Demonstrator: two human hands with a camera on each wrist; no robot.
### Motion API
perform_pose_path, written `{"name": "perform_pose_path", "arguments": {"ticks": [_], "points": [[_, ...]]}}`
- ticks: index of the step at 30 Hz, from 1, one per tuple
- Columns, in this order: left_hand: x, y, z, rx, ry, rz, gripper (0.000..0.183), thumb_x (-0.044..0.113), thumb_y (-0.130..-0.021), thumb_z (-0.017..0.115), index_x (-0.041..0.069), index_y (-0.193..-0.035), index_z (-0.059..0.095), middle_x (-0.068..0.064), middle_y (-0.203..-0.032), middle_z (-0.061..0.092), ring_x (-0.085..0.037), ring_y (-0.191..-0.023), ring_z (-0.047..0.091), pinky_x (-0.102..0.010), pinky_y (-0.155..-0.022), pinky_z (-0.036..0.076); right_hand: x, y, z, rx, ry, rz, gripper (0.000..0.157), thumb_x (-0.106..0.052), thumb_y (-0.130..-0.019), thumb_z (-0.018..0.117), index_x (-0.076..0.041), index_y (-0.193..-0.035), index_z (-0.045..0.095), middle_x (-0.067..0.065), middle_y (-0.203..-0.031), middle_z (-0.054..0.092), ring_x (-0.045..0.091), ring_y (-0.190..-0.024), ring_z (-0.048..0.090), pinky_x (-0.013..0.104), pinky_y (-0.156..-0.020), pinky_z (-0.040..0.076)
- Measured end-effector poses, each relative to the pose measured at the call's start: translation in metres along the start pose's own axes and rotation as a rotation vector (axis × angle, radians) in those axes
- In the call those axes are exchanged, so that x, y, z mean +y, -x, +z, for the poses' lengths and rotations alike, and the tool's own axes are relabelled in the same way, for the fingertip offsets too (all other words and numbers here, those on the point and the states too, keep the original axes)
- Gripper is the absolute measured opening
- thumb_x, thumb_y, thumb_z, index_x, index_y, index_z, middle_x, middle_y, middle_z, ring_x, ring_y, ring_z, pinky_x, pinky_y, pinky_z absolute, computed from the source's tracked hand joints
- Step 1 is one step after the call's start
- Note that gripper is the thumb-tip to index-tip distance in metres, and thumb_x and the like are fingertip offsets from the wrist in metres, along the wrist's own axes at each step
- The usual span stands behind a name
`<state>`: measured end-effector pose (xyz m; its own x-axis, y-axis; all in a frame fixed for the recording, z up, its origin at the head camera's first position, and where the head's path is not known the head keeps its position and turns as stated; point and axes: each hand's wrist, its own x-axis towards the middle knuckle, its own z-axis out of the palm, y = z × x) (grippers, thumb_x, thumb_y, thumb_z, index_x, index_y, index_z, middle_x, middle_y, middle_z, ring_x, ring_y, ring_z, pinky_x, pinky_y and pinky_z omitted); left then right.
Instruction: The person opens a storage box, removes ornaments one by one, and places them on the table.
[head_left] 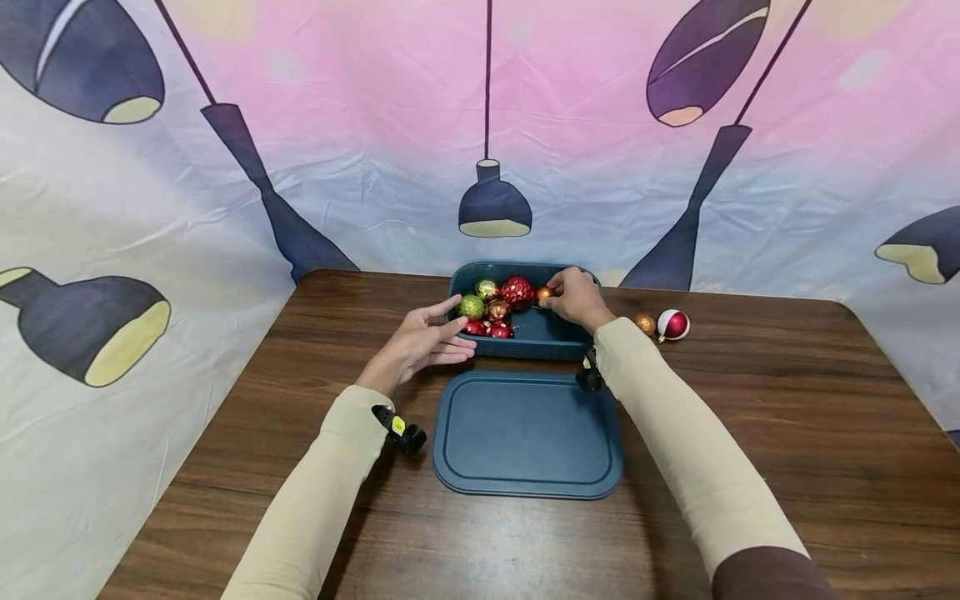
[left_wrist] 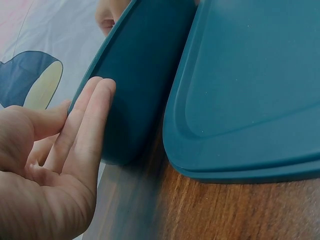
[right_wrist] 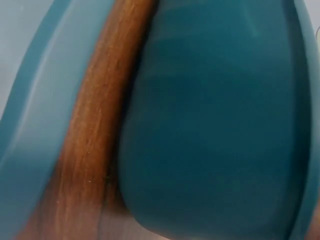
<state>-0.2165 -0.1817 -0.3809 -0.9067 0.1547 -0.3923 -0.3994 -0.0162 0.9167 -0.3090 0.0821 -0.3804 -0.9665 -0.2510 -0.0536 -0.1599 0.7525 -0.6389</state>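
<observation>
A dark teal box point(head_left: 551, 348) with a rectangular opening stands near the table's back edge. Christmas baubles fill its left part, among them a green glitter bauble point(head_left: 471, 307) and a large red one point(head_left: 517, 292). With thumb and fingers my right hand point(head_left: 579, 298) pinches a small orange-gold bauble point(head_left: 545, 294) inside the box. At the box's left end my left hand point(head_left: 427, 337) rests with extended fingers. In the left wrist view, the fingertips of the left hand point(left_wrist: 65, 150) touch the box's outer wall point(left_wrist: 142, 75). The right wrist view mostly shows the box's side point(right_wrist: 215, 125).
In front of the box lies its flat teal lid point(head_left: 528, 433). Right of the box, beside the right forearm, are a gold bauble point(head_left: 644, 323) and a red-and-white bauble point(head_left: 673, 325). A printed cloth point(head_left: 405, 200) hangs behind the wooden table point(head_left: 787, 417).
</observation>
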Motion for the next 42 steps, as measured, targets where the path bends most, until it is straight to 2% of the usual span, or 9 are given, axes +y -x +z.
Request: {"name": "perform_pose_path", "arguments": {"ticks": [15, 30, 42], "points": [[0.0, 0.0, 0.001, 0.014, 0.005, -0.004, 0.063, 0.023, -0.103, 0.063, 0.035, -0.158, 0.036, -0.024, -0.107, 0.073, -0.029, -0.09, 0.076, -0.038, -0.083, 0.063, -0.003, 0.01, -0.021, -0.021, 0.029, -0.054, 0.035, -0.012, -0.097, 0.072, 0.008, -0.124, 0.066, 0.024, -0.12, 0.067, 0.036, -0.109, 0.063, 0.049, -0.094, 0.055], [0.0, -0.001, 0.001, 0.011, -0.002, -0.004, 0.064, 0.023, -0.104, 0.061, 0.035, -0.16, 0.033, -0.025, -0.111, 0.072, -0.029, -0.093, 0.075, -0.04, -0.087, 0.061, -0.005, 0.029, -0.049, -0.041, 0.041, -0.116, 0.033, -0.012, -0.098, 0.07, 0.008, -0.124, 0.067, 0.025, -0.12, 0.067, 0.036, -0.108, 0.064, 0.048, -0.091, 0.056], [0.001, -0.001, 0.0, -0.005, 0.002, -0.001, 0.065, 0.023, -0.104, 0.062, 0.034, -0.16, 0.032, -0.023, -0.107, 0.073, -0.027, -0.089, 0.076, -0.04, -0.086, 0.061, 0.0, 0.048, -0.065, -0.037, 0.062, -0.134, 0.031, -0.011, -0.098, 0.07, 0.007, -0.123, 0.068, 0.023, -0.116, 0.069, 0.034, -0.104, 0.065, 0.048, -0.089, 0.057]]}}
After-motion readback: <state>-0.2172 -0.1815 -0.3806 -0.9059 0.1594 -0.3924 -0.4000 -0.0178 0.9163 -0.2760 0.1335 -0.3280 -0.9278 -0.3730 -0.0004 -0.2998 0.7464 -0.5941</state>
